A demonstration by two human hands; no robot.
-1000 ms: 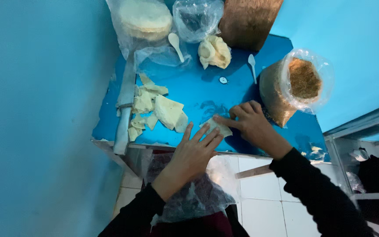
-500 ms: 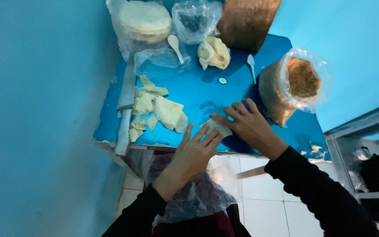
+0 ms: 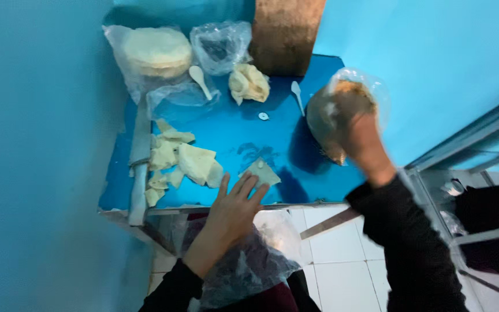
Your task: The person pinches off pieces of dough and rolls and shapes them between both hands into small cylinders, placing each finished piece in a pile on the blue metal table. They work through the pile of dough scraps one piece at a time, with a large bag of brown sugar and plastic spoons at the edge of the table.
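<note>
A: The right hand has left the folded dough piece where both hands were pressing half a second ago, and has gone up and right into the clear bag of brown filling.

B: Is it gripping anything in there?

A: Cannot tell; the fingers are hidden in the bag's mouth.

B: And the other hand?

A: The left hand lies flat at the near edge of the blue table, fingers spread and open, fingertips touching the near corner of the dough piece. It clasps nothing.

B: What lies around it?

A: Just left of the piece, a heap of pale dough sheets. Further left, a long knife runs along the table's left edge. At the far side, a bagged stack of round wrappers, a crumpled clear bag, a lump of dough, and two white spoons. A brown block stands at the far wall.
</note>
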